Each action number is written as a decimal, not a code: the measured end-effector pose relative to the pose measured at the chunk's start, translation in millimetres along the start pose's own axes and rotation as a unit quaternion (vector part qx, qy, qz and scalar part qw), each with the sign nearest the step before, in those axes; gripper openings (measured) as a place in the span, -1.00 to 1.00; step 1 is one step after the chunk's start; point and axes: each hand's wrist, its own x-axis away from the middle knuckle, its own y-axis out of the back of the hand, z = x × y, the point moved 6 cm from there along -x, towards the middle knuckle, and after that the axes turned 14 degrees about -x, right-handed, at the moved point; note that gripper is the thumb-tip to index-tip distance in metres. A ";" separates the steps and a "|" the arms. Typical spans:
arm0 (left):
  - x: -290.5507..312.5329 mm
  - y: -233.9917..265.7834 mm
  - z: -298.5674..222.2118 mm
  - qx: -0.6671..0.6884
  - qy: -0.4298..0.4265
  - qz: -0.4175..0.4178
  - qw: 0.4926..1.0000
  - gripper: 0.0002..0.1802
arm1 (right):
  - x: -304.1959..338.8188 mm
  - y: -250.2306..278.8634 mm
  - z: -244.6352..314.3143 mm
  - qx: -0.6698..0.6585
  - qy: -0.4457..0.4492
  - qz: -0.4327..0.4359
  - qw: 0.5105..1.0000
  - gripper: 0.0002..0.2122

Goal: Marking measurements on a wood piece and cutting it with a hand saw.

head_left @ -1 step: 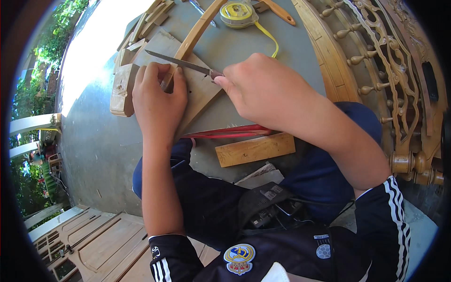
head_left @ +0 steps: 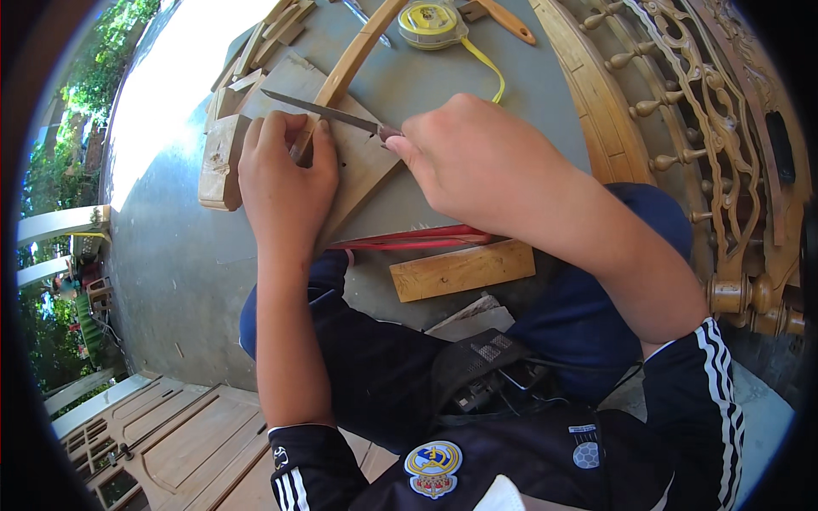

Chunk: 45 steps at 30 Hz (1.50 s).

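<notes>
My left hand (head_left: 290,183) is closed around the near end of a long, slightly curved wooden bar (head_left: 356,58), pinching it between thumb and fingers. In my right fist (head_left: 464,153) is the handle of a slim, dark, tapering file (head_left: 345,117). Its blade lies across the bar just beyond my left fingertips, with the tip pointing to the far left. Under the bar rests a flat wooden board (head_left: 365,189). Left of my left hand, close to its fingers, stands a pale wooden block (head_left: 223,162).
A yellow tape measure (head_left: 429,24), partly pulled out, and an orange-handled tool (head_left: 509,23) lie beyond. Wood offcuts (head_left: 271,36) are piled at far left. Nearer me are a red long-shaped tool (head_left: 426,238) and a wooden block (head_left: 463,271). Carved railing pieces (head_left: 682,128) fill the right.
My right hand and the file have shifted very slightly to the left. Both grips and the bar look the same.
</notes>
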 end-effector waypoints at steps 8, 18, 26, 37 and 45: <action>-1.0 -3.8 -1.5 -0.002 -0.006 -0.005 1.000 -0.80 | -12.6 -2.9 2.1 -0.004 0.064 -0.081 0.995 -0.67; 0.8 -2.8 -3.5 -0.007 0.026 0.001 1.000 -0.79 | 13.1 3.0 -0.5 0.046 0.015 -0.009 0.999 -0.84; -1.8 -3.9 -3.0 0.003 -0.001 0.001 1.000 -0.80 | 32.6 13.7 -9.1 0.063 0.033 -0.052 0.996 -0.74; 0.5 -5.9 -1.9 -0.006 0.018 0.002 1.000 -0.80 | 22.0 2.8 -4.1 0.088 0.024 -0.023 0.996 -0.84; -1.6 -6.5 -1.5 0.021 0.026 0.009 0.999 -0.81 | -12.6 3.1 1.2 0.047 0.090 -0.081 0.992 -0.70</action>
